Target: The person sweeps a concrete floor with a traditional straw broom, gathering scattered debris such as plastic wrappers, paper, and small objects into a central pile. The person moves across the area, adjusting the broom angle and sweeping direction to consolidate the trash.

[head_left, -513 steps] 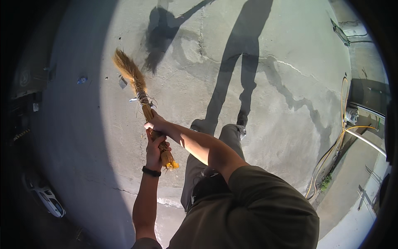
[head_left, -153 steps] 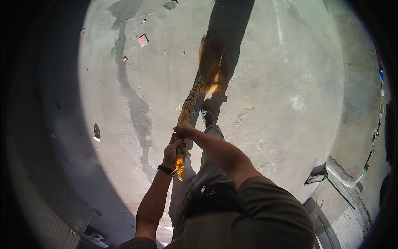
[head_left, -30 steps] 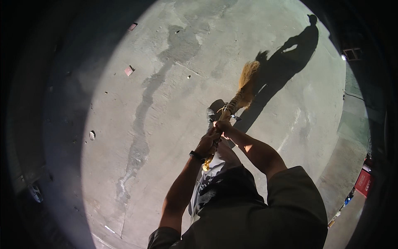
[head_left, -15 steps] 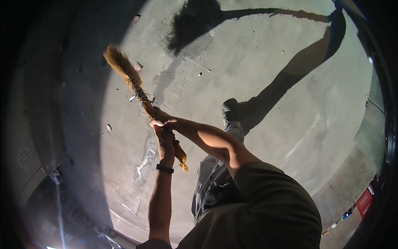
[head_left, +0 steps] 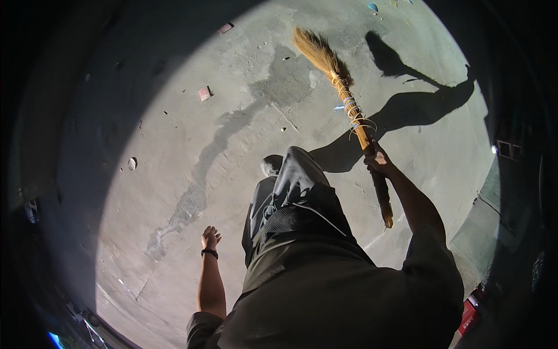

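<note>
Right hand (head_left: 378, 161) is gripping broom (head_left: 361, 132) mid-handle, left hand (head_left: 210, 237) is hanging loosely open, sunlit floor (head_left: 157, 192) stretching left to shadow (head_left: 81, 157) edge.

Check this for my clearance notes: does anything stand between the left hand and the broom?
In this view, the person's trousered legs lie between the left hand and the broom, which the right hand holds. No loose object shows between them.

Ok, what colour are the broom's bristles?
The bristles are golden brown, clearest in the head view.
</note>
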Demonstrator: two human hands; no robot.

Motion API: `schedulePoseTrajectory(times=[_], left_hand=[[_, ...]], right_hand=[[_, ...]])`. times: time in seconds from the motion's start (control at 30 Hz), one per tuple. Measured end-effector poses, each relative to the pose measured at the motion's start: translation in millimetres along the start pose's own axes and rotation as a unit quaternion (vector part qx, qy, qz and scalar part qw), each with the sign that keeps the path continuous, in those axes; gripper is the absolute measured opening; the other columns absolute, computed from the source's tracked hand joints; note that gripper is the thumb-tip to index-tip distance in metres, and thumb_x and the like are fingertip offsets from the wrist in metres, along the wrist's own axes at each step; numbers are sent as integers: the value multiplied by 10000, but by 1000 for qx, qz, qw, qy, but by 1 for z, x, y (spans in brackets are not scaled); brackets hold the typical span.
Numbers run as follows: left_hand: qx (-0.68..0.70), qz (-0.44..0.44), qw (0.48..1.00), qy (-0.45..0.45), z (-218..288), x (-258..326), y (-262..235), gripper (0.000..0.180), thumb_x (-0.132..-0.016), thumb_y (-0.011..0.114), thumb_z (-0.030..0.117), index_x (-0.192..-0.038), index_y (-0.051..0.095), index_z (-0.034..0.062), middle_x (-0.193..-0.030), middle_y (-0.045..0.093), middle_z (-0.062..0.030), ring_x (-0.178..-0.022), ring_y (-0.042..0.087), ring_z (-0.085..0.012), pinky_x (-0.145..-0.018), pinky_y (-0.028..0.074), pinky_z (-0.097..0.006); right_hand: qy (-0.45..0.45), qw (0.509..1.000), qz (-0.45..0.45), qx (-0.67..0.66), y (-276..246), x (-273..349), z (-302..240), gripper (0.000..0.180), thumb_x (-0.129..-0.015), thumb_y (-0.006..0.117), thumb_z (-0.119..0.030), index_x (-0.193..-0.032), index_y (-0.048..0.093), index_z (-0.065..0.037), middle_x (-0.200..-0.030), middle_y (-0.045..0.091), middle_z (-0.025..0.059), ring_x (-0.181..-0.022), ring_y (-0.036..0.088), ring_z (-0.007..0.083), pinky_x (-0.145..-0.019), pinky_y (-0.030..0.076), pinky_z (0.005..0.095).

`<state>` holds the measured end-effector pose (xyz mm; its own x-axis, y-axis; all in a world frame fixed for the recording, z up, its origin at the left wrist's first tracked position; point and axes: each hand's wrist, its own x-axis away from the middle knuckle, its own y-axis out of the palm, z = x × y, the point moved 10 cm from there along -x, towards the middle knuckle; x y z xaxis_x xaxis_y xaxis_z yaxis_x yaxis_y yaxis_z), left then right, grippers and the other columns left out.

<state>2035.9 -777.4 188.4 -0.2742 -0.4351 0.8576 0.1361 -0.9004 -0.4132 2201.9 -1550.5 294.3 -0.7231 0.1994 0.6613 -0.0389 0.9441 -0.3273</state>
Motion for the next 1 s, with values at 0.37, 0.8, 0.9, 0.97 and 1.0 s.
schedulePoseTrajectory(times=[0.37, 0.8, 0.9, 0.97, 1.0], left_hand=[[-39, -76, 993, 80, 120, -32, 36, 551, -967, 588, 252, -1456, 415, 66, -1208, 643, -171, -946, 684, -259, -782, 579, -373], [-278, -256, 915, 141, 245, 81, 272, 495, -980, 567, 200, -1431, 448, 35, -1158, 660, -156, -953, 681, -231, -778, 562, -340], [-339, -314, 875, 147, 235, 100, 348, 467, -981, 582, 190, -1398, 477, 10, -1113, 675, -146, -919, 681, -190, -749, 558, -320], [-342, -350, 858, 157, 235, 113, 398, 462, -983, 579, 186, -1394, 477, 1, -1104, 677, -151, -905, 683, -187, -748, 558, -315], [-347, -359, 852, 158, 232, 118, 421, 460, -983, 577, 184, -1391, 477, -3, -1100, 677, -153, -898, 684, -186, -747, 557, -313]], right_hand=[[119, 956, 137, -229, -11, 25, 52, 816, -737, 629, -8, -1456, 276, -161, -782, 532, 87, -548, 578, 201, -462, 521, 380], [308, 840, 253, -368, -100, 80, 225, 600, -836, 632, -77, -1369, 380, -187, -784, 563, 98, -625, 622, 226, -531, 560, 392], [433, 750, 266, -423, -103, 137, 331, 383, -900, 617, -129, -1206, 404, -219, -771, 559, 119, -630, 628, 249, -527, 565, 417], [449, 722, 256, -459, -97, 152, 393, 243, -889, 626, -106, -1093, 495, -123, -755, 556, 119, -602, 611, 245, -542, 566, 398], [449, 711, 258, -476, -94, 152, 419, 168, -878, 635, -96, -1013, 537, -80, -748, 556, 110, -570, 591, 237, -548, 564, 391]])
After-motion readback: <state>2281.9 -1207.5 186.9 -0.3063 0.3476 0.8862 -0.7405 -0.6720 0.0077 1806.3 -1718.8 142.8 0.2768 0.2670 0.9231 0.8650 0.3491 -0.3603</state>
